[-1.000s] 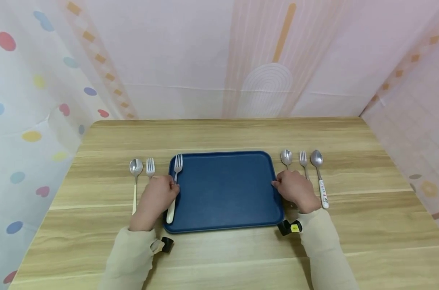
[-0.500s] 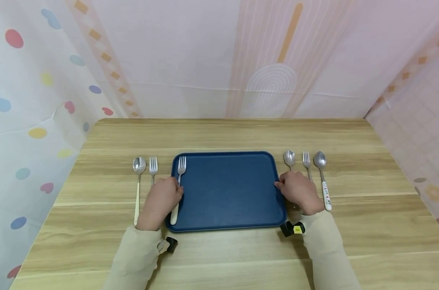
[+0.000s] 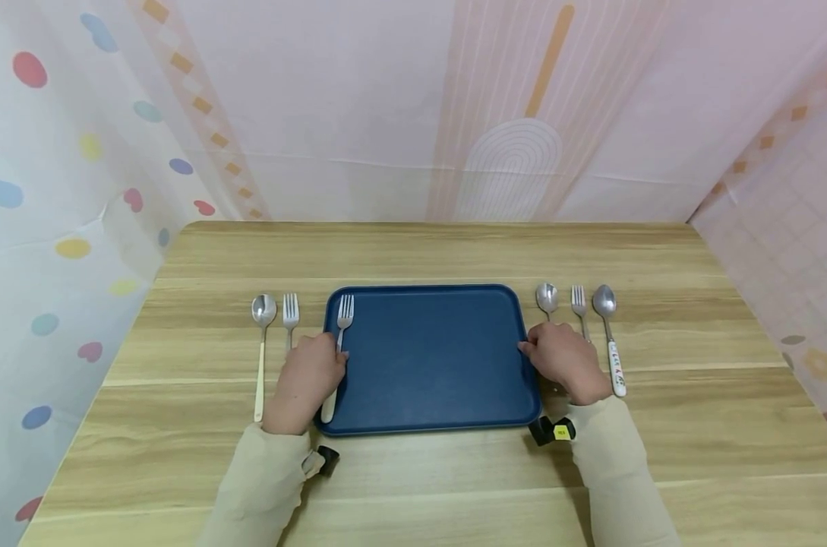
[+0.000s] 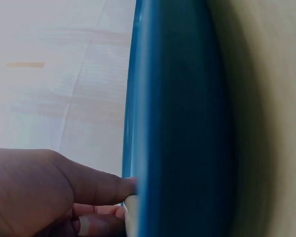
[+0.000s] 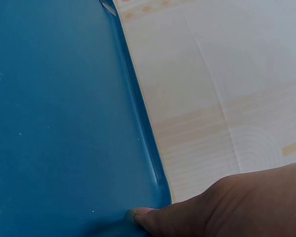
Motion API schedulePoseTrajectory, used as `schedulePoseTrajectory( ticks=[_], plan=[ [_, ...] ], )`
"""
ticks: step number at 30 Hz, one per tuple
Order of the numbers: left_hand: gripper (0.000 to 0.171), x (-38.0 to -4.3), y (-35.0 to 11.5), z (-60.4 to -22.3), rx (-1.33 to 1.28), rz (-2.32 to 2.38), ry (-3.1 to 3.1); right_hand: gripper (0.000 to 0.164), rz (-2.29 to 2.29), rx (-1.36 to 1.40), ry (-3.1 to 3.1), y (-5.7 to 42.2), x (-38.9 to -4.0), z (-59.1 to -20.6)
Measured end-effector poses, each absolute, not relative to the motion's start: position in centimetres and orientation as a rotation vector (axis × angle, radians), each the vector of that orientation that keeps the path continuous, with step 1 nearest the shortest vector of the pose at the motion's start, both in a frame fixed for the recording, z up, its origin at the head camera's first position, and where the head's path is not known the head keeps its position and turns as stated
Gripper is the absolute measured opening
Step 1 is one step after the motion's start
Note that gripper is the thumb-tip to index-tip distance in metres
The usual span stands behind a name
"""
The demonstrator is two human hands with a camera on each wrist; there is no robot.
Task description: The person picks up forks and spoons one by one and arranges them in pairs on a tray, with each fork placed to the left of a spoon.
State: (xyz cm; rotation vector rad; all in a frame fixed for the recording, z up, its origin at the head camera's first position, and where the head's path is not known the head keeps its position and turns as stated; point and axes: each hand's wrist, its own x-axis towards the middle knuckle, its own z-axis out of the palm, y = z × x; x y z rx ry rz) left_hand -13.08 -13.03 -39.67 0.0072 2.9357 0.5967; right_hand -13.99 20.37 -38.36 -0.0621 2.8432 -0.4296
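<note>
Tray [image 3: 430, 357] lies between left hand [image 3: 310, 374] and right hand [image 3: 561, 355], long axis side to side; each grips nearer short edge.

"What's shifting?"
"The left hand [image 3: 310, 374] and sleeve [image 3: 259, 475] are edging toward the tray [image 3: 440, 357], baring more of the outlying fork [image 3: 290, 314] and the handle end of the cream-handled spoon [image 3: 260, 372]."
"And the head view?"
"It's drifting slightly left."

A wood-grain desk [image 3: 420, 486] meets a pale, pink-striped wall hanging [image 3: 317, 91], with colourful-spotted white cloth [image 3: 37, 144] at left.
</note>
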Motion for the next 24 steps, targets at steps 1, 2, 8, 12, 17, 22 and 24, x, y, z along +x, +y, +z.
schedulePoseTrajectory(
  ticks=[1, 2, 8, 12, 17, 22, 24],
  plan=[
    [0.023, -13.08, -13.03, -39.71, 0.007, 0.596, 2.936, 0.035, -0.428, -0.061, 2.844, 20.37, -13.99, -38.36],
    [0.023, -13.09, -13.00, -39.75, 0.006, 0.594, 2.938, 0.035, -0.428, -0.059, 2.843, 20.36, -13.98, -38.36],
    [0.025, -13.00, -12.92, -39.85, 0.019, 0.536, 2.978, 0.035, -0.429, -0.053, 2.841, 20.31, -13.95, -38.30],
    [0.026, -12.89, -12.86, -39.84, 0.012, 0.490, 3.001, 0.035, -0.431, -0.054, 2.842, 20.30, -13.94, -38.30],
    [0.026, -12.92, -12.79, -39.94, 0.006, 0.491, 3.007, 0.035, -0.428, -0.053, 2.839, 20.30, -13.94, -38.29],
    [0.026, -12.99, -12.76, -39.99, 0.009, 0.499, 2.998, 0.034, -0.429, -0.063, 2.836, 20.31, -13.94, -38.26],
    [0.027, -13.00, -12.74, -39.95, 0.006, 0.506, 2.993, 0.034, -0.429, -0.064, 2.837, 20.31, -13.95, -38.29]
  ],
)
